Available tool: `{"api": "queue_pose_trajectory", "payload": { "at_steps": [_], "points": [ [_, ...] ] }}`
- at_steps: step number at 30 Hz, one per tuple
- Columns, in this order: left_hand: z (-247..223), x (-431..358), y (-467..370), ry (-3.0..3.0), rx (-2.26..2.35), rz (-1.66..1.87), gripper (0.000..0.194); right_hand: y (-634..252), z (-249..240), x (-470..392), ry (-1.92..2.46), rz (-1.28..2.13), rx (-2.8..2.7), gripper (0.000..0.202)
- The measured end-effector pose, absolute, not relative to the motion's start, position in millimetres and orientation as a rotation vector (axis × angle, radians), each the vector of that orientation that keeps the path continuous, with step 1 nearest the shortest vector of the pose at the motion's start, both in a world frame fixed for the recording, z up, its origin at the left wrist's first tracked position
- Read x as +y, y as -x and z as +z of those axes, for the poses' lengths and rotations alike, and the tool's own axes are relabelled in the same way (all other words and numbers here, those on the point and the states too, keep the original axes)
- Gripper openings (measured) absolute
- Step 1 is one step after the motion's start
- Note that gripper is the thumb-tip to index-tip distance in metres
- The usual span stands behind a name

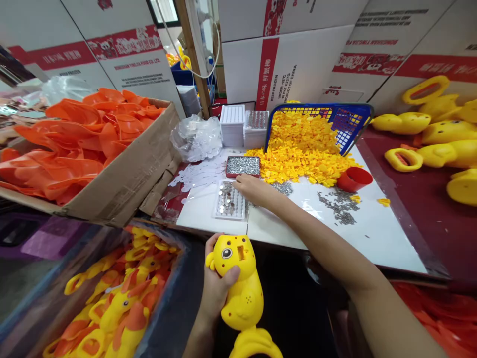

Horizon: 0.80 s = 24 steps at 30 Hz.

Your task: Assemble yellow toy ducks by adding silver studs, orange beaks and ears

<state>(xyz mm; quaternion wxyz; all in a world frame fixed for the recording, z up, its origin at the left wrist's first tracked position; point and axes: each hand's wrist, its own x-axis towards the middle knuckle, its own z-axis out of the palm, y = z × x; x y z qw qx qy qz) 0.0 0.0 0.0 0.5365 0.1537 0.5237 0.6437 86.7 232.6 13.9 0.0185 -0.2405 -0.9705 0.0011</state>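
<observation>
one toy (244, 296) is held in the left hand (215, 288), face towards the camera.

progress: part-finished, as judged. the eye (226, 253) is seen in place, just beyond the left thumb. the slot (241, 252), beyond and to the right of the thumb tip, is bare and so is taken as left to do. whether the small holes are filled cannot be told.

pose, left: fingers are wrapped behind the toy, thumb pressed on its front; a closed hold is kept.

pose, right: the arm is stretched forward over the table; the right hand (254, 189) is held low, fingertips bunched at the far edge of the tray (238, 208). whether anything is pinched cannot be told.

noted around the right fingertips: discs (221, 209) on the near side, the tin (242, 175) just beyond, yellow bits (285, 171) to the right.
</observation>
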Motion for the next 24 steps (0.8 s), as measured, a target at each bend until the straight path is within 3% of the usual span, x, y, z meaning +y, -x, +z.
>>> {"api": "queue_pose_trajectory", "payload": {
  "at_steps": [7, 15, 18, 21, 24],
  "points": [
    [-7.0, 0.8, 1.5, -0.372, 1.213, 1.524, 0.096, -80.9, 11.7, 226.0, 0.709, 0.054, -2.971, 0.030],
    [-16.0, 4.4, 12.4, -0.335, 1.111, 1.465, 0.096, -87.0, 37.4, 212.9, 0.789, 0.412, -2.734, 0.022],
    [-16.1, 3.2, 16.3, -0.337, 1.120, 1.467, 0.090, -101.2, 54.1, 179.3, 0.730, 0.719, -2.595, 0.010],
    [-15.8, 3.1, 18.4, -0.387, 1.121, 1.462, 0.086, -117.5, 57.2, 139.3, 0.692, 1.317, -2.254, 0.005],
    [-17.6, 4.3, 17.4, -0.416, 1.119, 1.441, 0.082, -129.9, 46.5, 109.5, 0.766, 1.498, -2.063, 0.007]
  ]
}}
